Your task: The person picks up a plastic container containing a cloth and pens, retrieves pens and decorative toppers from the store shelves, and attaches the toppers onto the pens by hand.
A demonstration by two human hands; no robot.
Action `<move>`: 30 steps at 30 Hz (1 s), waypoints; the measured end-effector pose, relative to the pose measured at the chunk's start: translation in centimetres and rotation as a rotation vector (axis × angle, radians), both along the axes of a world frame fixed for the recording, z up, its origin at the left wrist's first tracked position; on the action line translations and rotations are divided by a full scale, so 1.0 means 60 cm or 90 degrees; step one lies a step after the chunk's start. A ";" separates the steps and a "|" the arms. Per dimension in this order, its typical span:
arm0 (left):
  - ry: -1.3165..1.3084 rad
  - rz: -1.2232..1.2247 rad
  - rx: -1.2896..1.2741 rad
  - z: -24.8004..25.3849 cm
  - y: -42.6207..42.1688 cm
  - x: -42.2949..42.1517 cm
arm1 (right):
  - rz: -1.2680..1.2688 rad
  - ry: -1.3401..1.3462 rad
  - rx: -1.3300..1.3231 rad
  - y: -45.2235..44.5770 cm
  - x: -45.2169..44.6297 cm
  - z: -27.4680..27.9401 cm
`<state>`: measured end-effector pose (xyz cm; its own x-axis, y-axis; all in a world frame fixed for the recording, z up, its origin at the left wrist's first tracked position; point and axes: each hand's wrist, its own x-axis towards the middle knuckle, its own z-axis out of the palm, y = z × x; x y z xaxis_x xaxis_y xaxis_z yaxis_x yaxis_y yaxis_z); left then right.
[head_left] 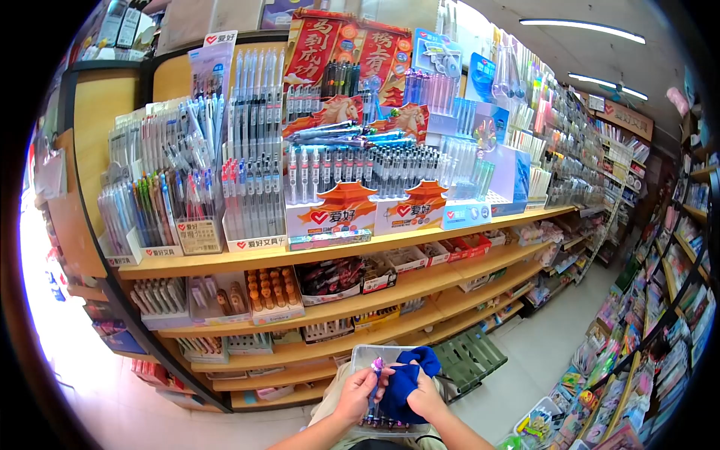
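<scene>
Low in the head view, my left hand pinches a purple pen with a pink and white figure on its top, held upright. Just to its right, my right hand grips a dark blue cloth, part of which bunches up behind the fingers. Both hands are over a clear plastic box on my lap. Several pens with small figure tops lie in the box, partly hidden by the hands and the cloth.
A wooden shelf ahead bears pen displays, with boxed goods on the tiers below. Right of the box stands a green folding stool. Farther right, another rack of stationery lines the aisle, with a bin of small items beside it.
</scene>
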<state>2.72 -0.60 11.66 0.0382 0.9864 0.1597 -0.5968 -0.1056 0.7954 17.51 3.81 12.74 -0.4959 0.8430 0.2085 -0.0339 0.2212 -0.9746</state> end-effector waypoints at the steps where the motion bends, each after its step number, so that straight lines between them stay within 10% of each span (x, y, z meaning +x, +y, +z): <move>1: 0.013 0.007 0.008 -0.005 0.001 0.000 | -0.069 -0.129 0.136 -0.010 0.002 0.021; 4: 0.041 0.019 0.017 -0.013 0.000 -0.002 | -0.223 -0.421 0.417 -0.043 0.006 0.079; 11: 0.063 0.002 0.054 -0.020 -0.005 -0.003 | -0.148 0.058 0.011 -0.048 0.002 0.055; 30: 0.128 0.045 0.110 -0.017 -0.008 0.000 | 0.045 -0.062 0.070 -0.032 0.026 0.096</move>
